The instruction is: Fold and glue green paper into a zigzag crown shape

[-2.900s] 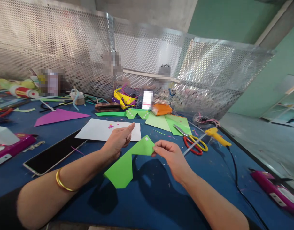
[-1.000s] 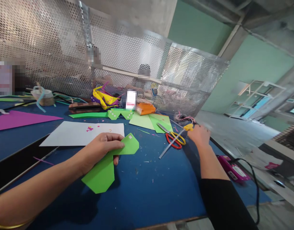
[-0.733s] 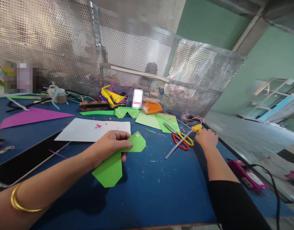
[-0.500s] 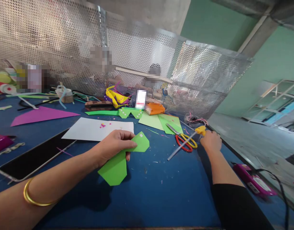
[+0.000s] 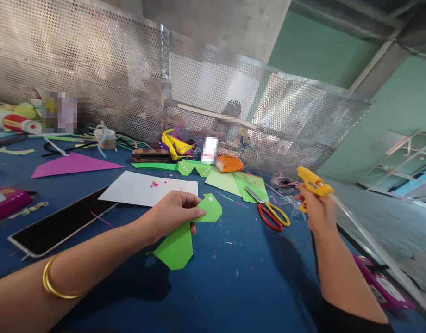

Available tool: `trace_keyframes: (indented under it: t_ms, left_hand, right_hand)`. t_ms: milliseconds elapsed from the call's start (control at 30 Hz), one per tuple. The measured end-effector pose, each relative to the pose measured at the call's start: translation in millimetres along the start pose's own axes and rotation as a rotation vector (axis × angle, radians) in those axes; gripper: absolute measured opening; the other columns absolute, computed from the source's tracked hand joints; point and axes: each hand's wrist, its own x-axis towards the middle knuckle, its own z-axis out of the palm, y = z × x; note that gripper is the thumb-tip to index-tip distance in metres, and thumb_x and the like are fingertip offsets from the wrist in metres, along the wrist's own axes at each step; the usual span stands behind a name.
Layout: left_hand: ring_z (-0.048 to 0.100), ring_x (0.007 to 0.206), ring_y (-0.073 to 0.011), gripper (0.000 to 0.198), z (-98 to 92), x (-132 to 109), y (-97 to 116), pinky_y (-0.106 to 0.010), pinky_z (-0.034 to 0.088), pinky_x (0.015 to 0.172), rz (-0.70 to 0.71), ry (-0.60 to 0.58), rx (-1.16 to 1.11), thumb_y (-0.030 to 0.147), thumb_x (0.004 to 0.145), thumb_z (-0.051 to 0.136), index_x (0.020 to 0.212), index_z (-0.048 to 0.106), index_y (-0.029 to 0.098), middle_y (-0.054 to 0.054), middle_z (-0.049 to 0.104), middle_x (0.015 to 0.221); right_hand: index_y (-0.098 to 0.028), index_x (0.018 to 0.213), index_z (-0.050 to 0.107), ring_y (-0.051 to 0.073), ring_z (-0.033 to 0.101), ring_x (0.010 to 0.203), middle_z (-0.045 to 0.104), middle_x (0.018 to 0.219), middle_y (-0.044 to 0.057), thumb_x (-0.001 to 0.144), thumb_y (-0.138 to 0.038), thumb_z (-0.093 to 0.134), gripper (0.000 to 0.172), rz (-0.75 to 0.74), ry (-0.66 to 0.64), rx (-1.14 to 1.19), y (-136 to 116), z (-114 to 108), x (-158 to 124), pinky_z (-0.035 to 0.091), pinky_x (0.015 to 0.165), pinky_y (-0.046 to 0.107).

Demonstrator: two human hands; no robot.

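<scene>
My left hand (image 5: 176,212) pinches a green paper cut-out (image 5: 176,247) shaped like a pair of glasses, with a small white square near its upper right corner. It is held just above the blue table. My right hand (image 5: 317,206) grips a yellow hot glue gun (image 5: 315,181), raised over the right side of the table. A long clear glue stick (image 5: 366,240) sticks out of its back end toward the lower right. Scissors (image 5: 270,215) with red and yellow handles lie between my hands, touching neither. A finished-looking green paper pair of glasses (image 5: 194,168) with pale dots lies farther back.
White paper (image 5: 129,187) with pink scraps partly covers a dark phone-like slab (image 5: 60,222). Behind stand a purple paper sheet (image 5: 74,165), an orange packet (image 5: 229,163) and green sheets (image 5: 223,181). A perforated metal screen (image 5: 206,78) bounds the back. A magenta box (image 5: 383,282) lies right.
My right hand has lifted the glue gun off the table and turned it, so its glue stick now points toward the lower right. My left hand keeps holding the green paper.
</scene>
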Motion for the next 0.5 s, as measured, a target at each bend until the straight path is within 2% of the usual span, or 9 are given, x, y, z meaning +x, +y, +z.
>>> trace_keyframes:
  t_ms: [67,167,233,267,400,500]
  left_hand:
    - [0.058,0.048,-0.0118,0.014,0.0,0,2,-0.023,0.041,0.051,0.004,0.031,-0.004,0.029,0.067,0.072,0.075,0.069,0.018,0.003,0.06,0.055]
    - [0.058,0.049,-0.0121,0.017,0.2,0,4,-0.023,0.042,0.05,0.021,0.087,-0.009,0.034,0.068,0.073,0.072,0.068,0.018,0.003,0.06,0.056]
    - [0.057,0.048,-0.0119,0.017,0.4,0,5,-0.023,0.041,0.051,0.04,0.116,-0.007,0.034,0.069,0.072,0.069,0.067,0.018,0.003,0.06,0.054]
    - [0.057,0.048,-0.0118,0.017,0.4,0,6,-0.023,0.041,0.051,0.046,0.128,-0.006,0.034,0.07,0.071,0.069,0.067,0.018,0.003,0.06,0.053]
    - [0.056,0.046,-0.0114,0.012,0.4,-1,5,-0.022,0.041,0.049,0.059,0.156,-0.006,0.03,0.072,0.068,0.071,0.067,0.018,0.004,0.06,0.05]
    - [0.056,0.046,-0.0109,0.011,0.2,-1,3,-0.021,0.041,0.048,0.072,0.139,-0.018,0.029,0.073,0.066,0.076,0.069,0.018,0.005,0.059,0.05]
  right_hand:
    - [-0.019,0.094,0.066,0.018,0.057,0.057,0.063,0.067,0.004,0.083,-0.05,0.059,0.034,0.014,-0.088,0.086,-25,13,-18,0.038,0.047,0.028]
    - [-0.021,0.095,0.068,0.018,0.061,0.065,0.069,0.081,0.006,0.086,-0.05,0.058,0.032,0.068,-0.288,0.366,-65,26,-57,0.042,0.051,0.028]
    - [-0.022,0.095,0.069,0.019,0.063,0.067,0.07,0.088,0.007,0.087,-0.05,0.058,0.03,0.069,-0.436,0.44,-86,30,-83,0.043,0.051,0.029]
    - [-0.023,0.096,0.069,0.019,0.063,0.069,0.07,0.087,0.007,0.088,-0.049,0.058,0.029,0.047,-0.467,0.444,-94,31,-95,0.044,0.052,0.029]
    - [-0.026,0.096,0.067,0.018,0.06,0.063,0.064,0.072,0.001,0.089,-0.042,0.058,0.019,-0.122,-0.563,0.352,-110,30,-124,0.045,0.054,0.03]
    - [-0.024,0.086,0.062,0.016,0.057,0.062,0.061,0.075,0.001,0.088,-0.037,0.059,0.013,-0.201,-0.608,0.297,-111,32,-129,0.044,0.056,0.03]
